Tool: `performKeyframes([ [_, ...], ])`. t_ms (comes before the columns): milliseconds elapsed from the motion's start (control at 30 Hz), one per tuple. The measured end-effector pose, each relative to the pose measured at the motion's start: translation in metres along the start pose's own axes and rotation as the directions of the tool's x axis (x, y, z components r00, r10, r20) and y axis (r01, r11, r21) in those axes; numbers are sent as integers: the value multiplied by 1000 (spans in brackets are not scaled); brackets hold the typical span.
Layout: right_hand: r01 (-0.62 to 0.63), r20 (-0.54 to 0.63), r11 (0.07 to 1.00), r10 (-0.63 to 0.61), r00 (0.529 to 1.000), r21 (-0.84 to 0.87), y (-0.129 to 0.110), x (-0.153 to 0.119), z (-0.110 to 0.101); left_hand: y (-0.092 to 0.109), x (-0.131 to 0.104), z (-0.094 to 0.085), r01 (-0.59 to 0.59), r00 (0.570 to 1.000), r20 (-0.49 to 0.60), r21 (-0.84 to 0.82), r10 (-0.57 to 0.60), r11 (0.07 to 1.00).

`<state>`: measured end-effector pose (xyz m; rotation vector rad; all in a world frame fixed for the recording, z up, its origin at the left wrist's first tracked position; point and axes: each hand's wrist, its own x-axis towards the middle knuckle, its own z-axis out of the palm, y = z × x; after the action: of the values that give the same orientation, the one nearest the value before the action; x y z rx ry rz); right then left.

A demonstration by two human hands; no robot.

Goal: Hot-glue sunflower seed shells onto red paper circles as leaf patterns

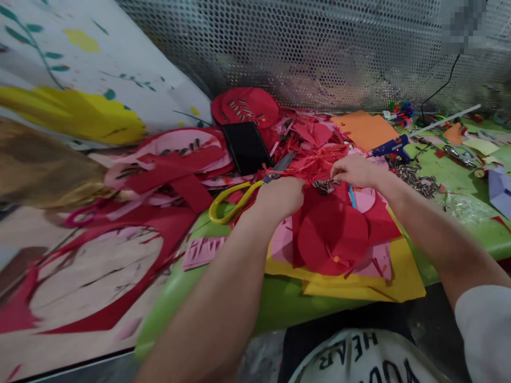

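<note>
My right hand (353,170) is closed, its fingertips pinched together at the edge of a small heap of striped sunflower seeds (325,185). Whether a seed sits between them is hidden. Across the heap, my left hand (281,198) shows its back, with its fingers bent down out of sight. Just behind it lie scissors (229,205) with yellow handles, blades pointing away. Below the heap, a red paper circle (333,236) rests on red and pink paper. Yellow sheets (403,271) stick out underneath.
Red paper scraps (315,135) pile up behind my hands. A black phone (247,148) lies left of them. On the right are a blue glue gun (393,148) with a white stick and more seeds (423,183). A perforated metal panel (319,53) stands behind the green tabletop (279,303).
</note>
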<state>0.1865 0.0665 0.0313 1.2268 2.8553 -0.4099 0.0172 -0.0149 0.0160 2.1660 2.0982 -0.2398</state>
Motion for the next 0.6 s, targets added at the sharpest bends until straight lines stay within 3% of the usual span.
performKeyframes([
  [100,-35,-60,998,38,997,50,3,0,7,2,-3,-5,3,1000,2,-7,-3,1000],
  [233,-71,-102,992,81,991,103,13,-22,5,6,-5,-8,-6,1000,-14,-43,6,999],
  [400,-108,-217,973,152,964,202,48,-63,-2,9,-4,-2,-132,984,103,-114,144,985],
  [467,-246,-368,931,335,868,269,75,-78,-3,10,-4,-2,-190,968,141,-132,208,973],
  [567,-468,-565,793,608,558,391,122,-91,1,10,-4,-3,-218,957,160,-162,244,962],
  [600,-471,-594,765,640,488,439,137,-92,3,10,-4,-3,-216,956,163,-165,242,962],
])
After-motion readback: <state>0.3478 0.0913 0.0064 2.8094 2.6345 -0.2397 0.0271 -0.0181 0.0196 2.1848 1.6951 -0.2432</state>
